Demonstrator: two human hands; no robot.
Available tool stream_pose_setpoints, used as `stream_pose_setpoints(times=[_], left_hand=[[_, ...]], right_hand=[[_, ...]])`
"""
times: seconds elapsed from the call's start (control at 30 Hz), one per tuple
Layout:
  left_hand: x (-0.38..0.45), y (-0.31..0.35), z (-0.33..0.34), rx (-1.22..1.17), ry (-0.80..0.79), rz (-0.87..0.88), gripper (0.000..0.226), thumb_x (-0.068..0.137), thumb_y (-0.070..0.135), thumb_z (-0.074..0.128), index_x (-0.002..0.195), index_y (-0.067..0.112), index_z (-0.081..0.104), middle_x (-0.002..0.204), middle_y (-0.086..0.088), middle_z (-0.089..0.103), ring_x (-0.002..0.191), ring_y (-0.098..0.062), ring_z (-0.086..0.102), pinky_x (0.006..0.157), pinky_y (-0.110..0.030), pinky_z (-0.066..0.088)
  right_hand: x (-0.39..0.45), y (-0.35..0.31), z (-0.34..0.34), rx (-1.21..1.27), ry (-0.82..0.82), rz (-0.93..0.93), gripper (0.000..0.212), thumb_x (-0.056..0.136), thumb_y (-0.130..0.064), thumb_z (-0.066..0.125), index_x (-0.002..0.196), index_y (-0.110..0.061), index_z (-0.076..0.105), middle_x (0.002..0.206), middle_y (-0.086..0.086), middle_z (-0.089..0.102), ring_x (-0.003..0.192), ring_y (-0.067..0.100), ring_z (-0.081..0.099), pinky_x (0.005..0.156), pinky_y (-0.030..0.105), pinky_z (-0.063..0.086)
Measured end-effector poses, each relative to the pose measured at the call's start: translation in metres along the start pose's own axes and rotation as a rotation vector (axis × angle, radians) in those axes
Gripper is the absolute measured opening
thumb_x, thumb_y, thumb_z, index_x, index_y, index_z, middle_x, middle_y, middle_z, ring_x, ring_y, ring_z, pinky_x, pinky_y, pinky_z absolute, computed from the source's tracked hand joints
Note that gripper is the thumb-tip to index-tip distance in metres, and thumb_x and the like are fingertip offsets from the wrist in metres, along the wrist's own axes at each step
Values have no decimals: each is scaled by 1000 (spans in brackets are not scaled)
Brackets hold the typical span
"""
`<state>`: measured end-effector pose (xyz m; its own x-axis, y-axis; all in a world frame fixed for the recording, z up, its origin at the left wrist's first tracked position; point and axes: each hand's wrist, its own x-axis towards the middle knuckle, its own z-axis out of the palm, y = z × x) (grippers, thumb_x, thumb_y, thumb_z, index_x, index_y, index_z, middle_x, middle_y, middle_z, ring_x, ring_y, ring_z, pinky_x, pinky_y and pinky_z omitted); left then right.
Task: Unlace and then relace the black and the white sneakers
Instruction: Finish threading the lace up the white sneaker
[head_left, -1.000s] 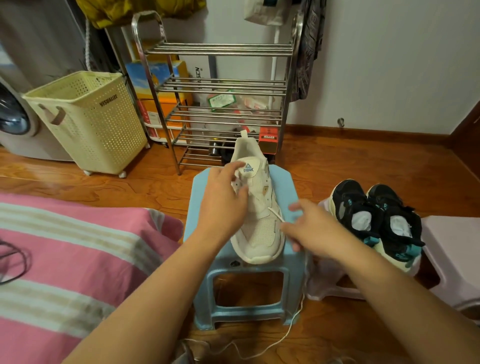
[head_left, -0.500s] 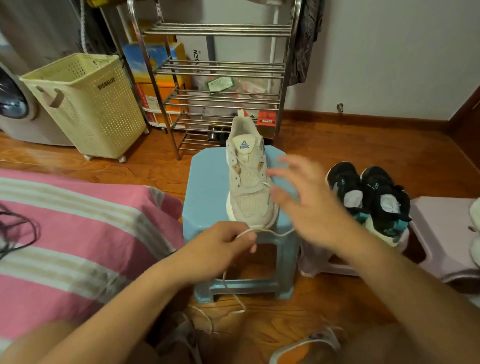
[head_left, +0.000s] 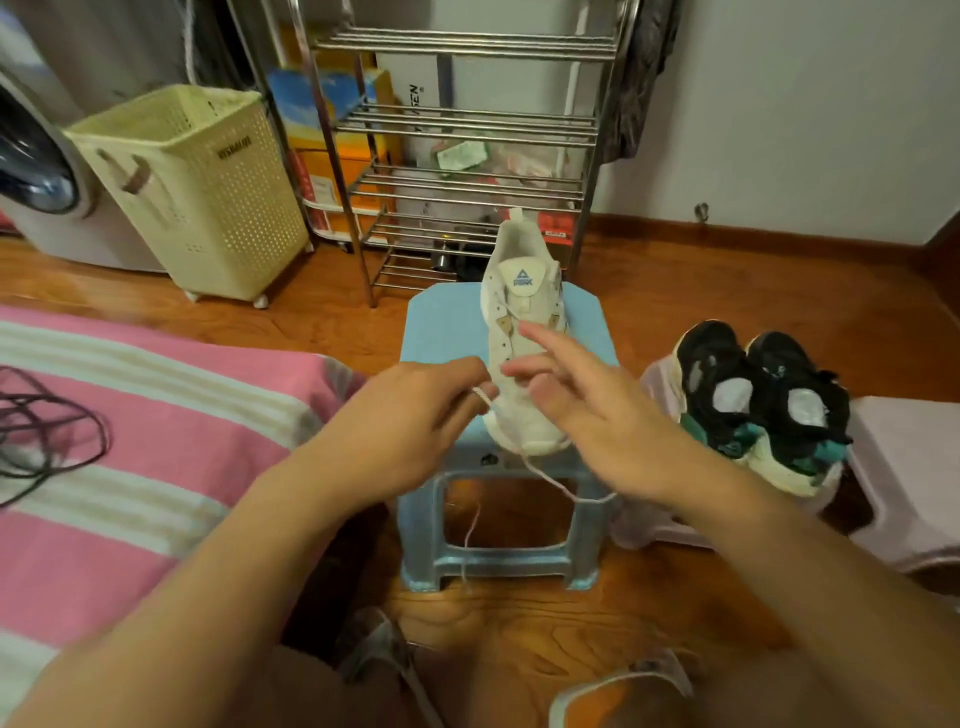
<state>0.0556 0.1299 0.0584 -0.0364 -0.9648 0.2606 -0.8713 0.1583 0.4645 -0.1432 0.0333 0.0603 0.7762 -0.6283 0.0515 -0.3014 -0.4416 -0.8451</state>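
A white sneaker (head_left: 521, 291) stands on a light blue plastic stool (head_left: 441, 322), toe toward me. Its white lace (head_left: 550, 480) trails off the toe and hangs in front of the stool. My left hand (head_left: 410, 415) pinches the lace at the sneaker's left side near the toe. Over the sneaker's front half hovers my right hand (head_left: 587, 410), its fingers spread and reaching toward the lace holes; it holds nothing. Two black sneakers (head_left: 763, 400) with teal trim sit side by side on a pale stool to the right.
A metal shoe rack (head_left: 457, 119) stands right behind the blue stool. A cream laundry basket (head_left: 197, 187) and a washing machine (head_left: 36, 171) stand at the left. A pink striped bed cover (head_left: 130, 441) with a black cord lies at my left. A second pale stool (head_left: 909, 467) is far right.
My left hand has risen from below the stool's front edge to the sneaker's left side, still pinching the lace. My right hand has dropped lower over the shoe's front.
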Motion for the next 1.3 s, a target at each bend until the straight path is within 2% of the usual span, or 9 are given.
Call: stream_pose_setpoints(times=[0.07, 0.17, 0.27, 0.47, 0.6, 0.7, 0.9, 1.1, 1.3], left_hand=[[1, 8, 12, 52, -31, 69, 13, 97, 37, 43, 90, 28, 49, 70, 9, 60, 63, -16, 58, 57, -38, 45], [-2, -15, 19, 97, -50, -29, 18, 103, 34, 44, 93, 23, 55, 76, 5, 64, 69, -20, 61, 61, -39, 46], [-7, -66, 2, 149, -192, -337, 20, 103, 21, 50, 85, 25, 57, 91, -4, 69, 89, -29, 65, 76, -40, 48], [-13, -79, -20, 444, -108, -597, 34, 106, 30, 29, 118, 19, 59, 116, -19, 63, 109, -41, 53, 96, -49, 45], [-1, -1, -2, 128, 42, 16, 26, 104, 40, 40, 116, 25, 57, 103, -2, 70, 91, -27, 66, 76, -42, 52], [-13, 23, 10, 241, -79, 379, 29, 106, 37, 39, 99, 20, 60, 91, 3, 62, 81, -19, 57, 69, -35, 41], [-15, 16, 17, 288, -74, 451, 31, 106, 34, 42, 104, 17, 67, 98, 0, 61, 86, -20, 55, 68, -33, 40], [-9, 10, 11, 331, 17, 267, 31, 107, 41, 36, 102, 19, 58, 84, 3, 55, 72, -20, 52, 61, -37, 42], [-20, 3, 8, -505, -122, -105, 27, 106, 29, 47, 104, 14, 69, 80, 8, 64, 70, -6, 57, 65, -21, 45]], right_hand=[[-2, -5, 27, 35, -113, 22, 62, 101, -46, 49, 156, -42, 20, 105, -12, 69, 95, 2, 66, 87, 25, 53], [-1, 3, 20, -70, -53, 29, 38, 107, -31, 43, 144, -35, 47, 115, -8, 69, 96, 8, 62, 85, 28, 51], [4, 22, -29, 132, -58, 193, 29, 107, -25, 42, 101, -15, 69, 61, -5, 50, 54, 13, 43, 48, 19, 35], [-9, 25, -52, -133, -977, 433, 38, 104, -44, 39, 108, -26, 73, 93, -9, 72, 91, 9, 67, 86, 28, 55], [6, 14, 4, 783, -594, 491, 62, 100, -58, 30, 120, -12, 66, 122, 6, 68, 117, 15, 62, 112, 33, 39], [13, 2, 19, 1282, -506, 435, 44, 101, -37, 52, 122, 1, 59, 102, 12, 49, 80, 14, 51, 84, 25, 46], [16, 0, 10, 1075, -316, 519, 35, 96, -14, 59, 128, 2, 58, 104, 17, 64, 80, 21, 63, 63, 34, 54], [12, -2, 20, 951, -294, 529, 36, 104, -32, 48, 134, -12, 54, 81, 7, 66, 95, 30, 67, 108, 63, 42], [8, -1, 16, 422, -338, 212, 22, 99, -12, 59, 118, -17, 70, 111, 2, 74, 111, 16, 67, 102, 38, 51]])
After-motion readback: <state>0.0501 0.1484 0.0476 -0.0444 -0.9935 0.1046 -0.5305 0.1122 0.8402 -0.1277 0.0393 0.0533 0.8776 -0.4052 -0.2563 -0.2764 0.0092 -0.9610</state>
